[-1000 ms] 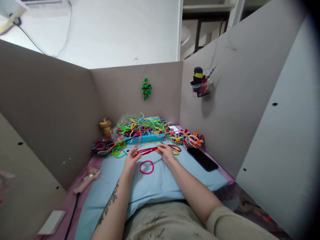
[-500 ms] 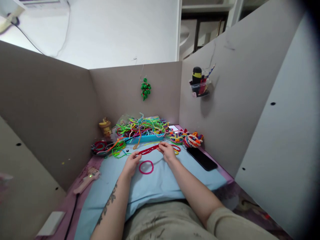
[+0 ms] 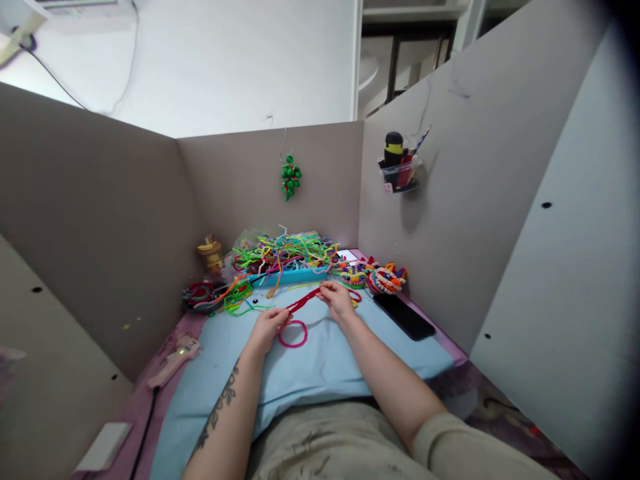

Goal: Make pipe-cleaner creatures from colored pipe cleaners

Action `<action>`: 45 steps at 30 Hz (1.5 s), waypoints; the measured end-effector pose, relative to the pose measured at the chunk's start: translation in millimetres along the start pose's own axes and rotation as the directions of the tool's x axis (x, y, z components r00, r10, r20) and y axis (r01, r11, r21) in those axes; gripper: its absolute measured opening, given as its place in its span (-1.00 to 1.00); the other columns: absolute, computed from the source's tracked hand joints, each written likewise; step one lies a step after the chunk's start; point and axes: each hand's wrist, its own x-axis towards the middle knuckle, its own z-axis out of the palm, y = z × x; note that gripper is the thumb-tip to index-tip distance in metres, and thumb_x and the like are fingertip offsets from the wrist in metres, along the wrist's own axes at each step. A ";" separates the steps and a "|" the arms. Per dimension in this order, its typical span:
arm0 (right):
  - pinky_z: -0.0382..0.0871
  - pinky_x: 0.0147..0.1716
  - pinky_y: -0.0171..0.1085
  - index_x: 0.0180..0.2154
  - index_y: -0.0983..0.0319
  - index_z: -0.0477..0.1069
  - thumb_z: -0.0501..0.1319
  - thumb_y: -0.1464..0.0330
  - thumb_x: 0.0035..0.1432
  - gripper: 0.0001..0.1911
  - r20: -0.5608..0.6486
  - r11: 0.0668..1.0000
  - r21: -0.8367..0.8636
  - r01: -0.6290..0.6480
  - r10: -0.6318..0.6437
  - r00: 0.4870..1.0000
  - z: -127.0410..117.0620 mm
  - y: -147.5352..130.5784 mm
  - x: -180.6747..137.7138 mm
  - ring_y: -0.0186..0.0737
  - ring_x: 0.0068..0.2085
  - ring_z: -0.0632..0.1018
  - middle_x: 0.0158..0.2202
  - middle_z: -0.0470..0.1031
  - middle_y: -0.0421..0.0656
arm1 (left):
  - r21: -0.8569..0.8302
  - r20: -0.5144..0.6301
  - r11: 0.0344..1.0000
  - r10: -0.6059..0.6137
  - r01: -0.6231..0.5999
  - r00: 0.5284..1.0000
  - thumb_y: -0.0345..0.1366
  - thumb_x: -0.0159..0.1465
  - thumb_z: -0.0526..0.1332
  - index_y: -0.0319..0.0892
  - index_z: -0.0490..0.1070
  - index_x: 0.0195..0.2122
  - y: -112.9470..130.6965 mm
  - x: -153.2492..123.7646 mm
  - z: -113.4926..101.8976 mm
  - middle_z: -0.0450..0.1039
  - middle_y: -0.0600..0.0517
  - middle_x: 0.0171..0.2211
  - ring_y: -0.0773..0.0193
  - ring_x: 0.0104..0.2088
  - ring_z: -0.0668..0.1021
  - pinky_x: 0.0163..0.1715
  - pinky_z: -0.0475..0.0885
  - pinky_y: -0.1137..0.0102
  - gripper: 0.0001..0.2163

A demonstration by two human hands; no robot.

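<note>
Between my two hands runs a bunch of dark red pipe cleaners point(image 3: 303, 301), looking twisted together along its length. My left hand point(image 3: 269, 327) pinches its lower left end, and my right hand point(image 3: 337, 301) pinches the upper right end. Just below on the light blue cloth point(image 3: 320, 373) lies a pink pipe cleaner ring point(image 3: 293, 346); its upper left edge is close to my left fingertips. To the right of my right hand, red and yellow pipe cleaner loops point(image 3: 356, 297) show in part, the rest hidden behind the hand.
A blue tray point(image 3: 300, 275) heaped with coloured pipe cleaners stands at the back. Woven colourful pieces point(image 3: 386, 281) and a black phone point(image 3: 404, 317) lie on the right. A pink glue gun point(image 3: 175, 363) with a black cord rests at left. Grey panels point(image 3: 270, 167) enclose the table.
My left hand has moved slightly right and down, nearer the pink ring. The red pipe cleaners now slope more steeply and look more closely twisted. My right hand has shifted only a little.
</note>
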 end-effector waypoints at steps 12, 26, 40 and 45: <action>0.37 -0.53 -0.34 -0.50 0.24 0.41 0.41 0.28 -0.42 -0.67 0.020 0.999 0.031 -0.016 0.015 1.000 2.5 -1.1 -4.5 -0.31 -0.54 0.49 -0.60 0.44 -0.26 | -0.282 -0.066 0.959 -0.045 0.025 0.997 -0.22 -0.08 0.37 -0.23 0.41 -0.49 0.6 2.4 -3.1 0.41 0.04 -0.52 0.41 -0.52 0.45 -0.45 0.40 0.49 -0.77; 0.37 -0.52 -0.35 -0.50 0.24 0.42 0.39 0.30 -0.39 -0.71 -0.012 0.999 0.035 0.016 -0.016 1.000 1.8 1.0 -2.1 -0.32 -0.54 0.49 -0.59 0.45 -0.26 | -0.100 -0.111 0.993 0.049 -0.060 0.993 -0.18 -0.18 0.40 -0.25 0.51 -0.41 -0.7 2.2 -1.7 0.47 0.04 -0.54 0.36 -0.52 0.44 -0.48 0.29 0.47 -0.68; 0.39 -0.52 -0.36 -0.49 0.26 0.42 0.38 0.30 -0.34 -0.73 0.018 0.998 0.004 0.065 -0.065 0.998 3.3 2.5 -3.2 -0.31 -0.54 0.51 -0.60 0.46 -0.25 | 0.107 -0.023 0.987 0.121 -0.118 0.992 -0.17 -0.05 0.29 -0.24 0.38 -0.51 -15.6 3.3 1.3 0.37 0.11 -0.63 0.42 -0.60 0.37 -0.54 0.20 0.52 -0.77; 0.38 -0.52 -0.34 -0.48 0.25 0.43 0.35 0.30 -0.27 -0.77 0.044 0.990 -0.055 0.127 -0.125 0.991 0.9 1.7 -2.1 -0.30 -0.54 0.50 -0.61 0.46 -0.24 | 0.174 -0.095 0.974 0.160 -0.142 0.982 -0.19 -0.02 0.26 -0.25 0.37 -0.51 -10.6 4.2 1.0 0.39 0.09 -0.64 0.41 -0.62 0.37 -0.57 0.20 0.52 -0.79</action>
